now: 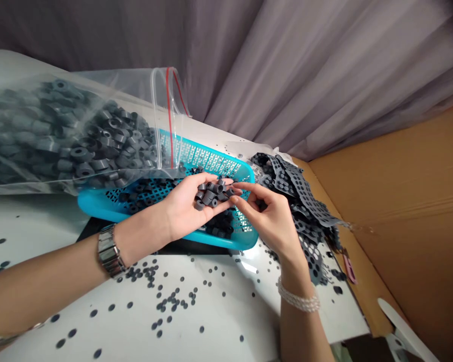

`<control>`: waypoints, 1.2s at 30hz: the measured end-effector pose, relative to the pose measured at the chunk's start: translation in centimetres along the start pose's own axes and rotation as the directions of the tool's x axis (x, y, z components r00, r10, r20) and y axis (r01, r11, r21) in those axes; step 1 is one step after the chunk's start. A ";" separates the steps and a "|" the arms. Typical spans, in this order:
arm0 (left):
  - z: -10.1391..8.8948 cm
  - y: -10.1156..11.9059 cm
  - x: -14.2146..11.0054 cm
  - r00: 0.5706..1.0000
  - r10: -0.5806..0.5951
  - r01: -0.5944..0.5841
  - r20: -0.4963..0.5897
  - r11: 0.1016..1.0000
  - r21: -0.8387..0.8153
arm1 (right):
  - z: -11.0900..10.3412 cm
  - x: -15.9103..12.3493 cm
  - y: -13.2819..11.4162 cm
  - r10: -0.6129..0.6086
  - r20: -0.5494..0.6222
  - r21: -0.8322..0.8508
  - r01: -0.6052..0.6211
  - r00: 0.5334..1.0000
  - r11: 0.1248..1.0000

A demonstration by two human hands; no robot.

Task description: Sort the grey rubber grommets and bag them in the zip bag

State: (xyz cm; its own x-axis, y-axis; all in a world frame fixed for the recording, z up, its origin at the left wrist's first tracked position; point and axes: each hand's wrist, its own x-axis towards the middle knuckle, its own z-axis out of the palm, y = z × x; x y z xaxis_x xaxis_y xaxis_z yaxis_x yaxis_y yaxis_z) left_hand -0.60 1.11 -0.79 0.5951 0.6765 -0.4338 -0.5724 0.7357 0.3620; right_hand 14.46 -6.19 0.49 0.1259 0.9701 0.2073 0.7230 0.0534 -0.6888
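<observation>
My left hand (186,206) is palm up over the basket, cupped around a small heap of dark grey ring-shaped rubber pieces (213,193). Thumb and forefinger of my right hand (270,213) pinch together at the heap's right edge, by one of the grey pieces. Below both hands is a blue perforated plastic basket (249,241) with more dark pieces (221,226) inside. A clear zip bag (124,80) full of larger-looking grey rings (85,153) lies at the left, its mouth with the red strip over the basket.
Many small dark discs (173,301) are scattered across the white table (219,332). Punched grey sheets (298,186) are piled at the right, near a pink-handled tool (349,269). Cardboard (407,196) borders the right side; a grey curtain (279,75) hangs behind.
</observation>
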 end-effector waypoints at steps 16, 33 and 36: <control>0.1 0.1 -0.1 0.999 -0.017 0.018 0.049 1.000 -0.010 | 0.9 0.1 -0.7 -0.001 -0.170 0.225 0.040 0.986 0.973; 0.1 0.3 -0.1 0.999 0.000 0.007 0.055 0.993 -0.120 | 1.1 0.4 -0.6 0.221 0.043 0.606 -0.202 0.974 0.770; 0.0 0.4 -0.1 0.999 -0.005 0.011 0.051 0.993 -0.122 | 1.0 0.0 -0.9 0.023 -0.063 0.217 -0.009 0.998 0.976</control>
State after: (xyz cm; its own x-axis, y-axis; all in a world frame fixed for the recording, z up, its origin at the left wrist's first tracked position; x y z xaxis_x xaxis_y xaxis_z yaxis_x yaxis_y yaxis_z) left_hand -0.90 1.32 -0.62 0.6258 0.6739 -0.3928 -0.6303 0.7335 0.2543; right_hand 13.11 -6.01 0.37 0.1848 0.9543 0.2347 0.5573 0.0949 -0.8249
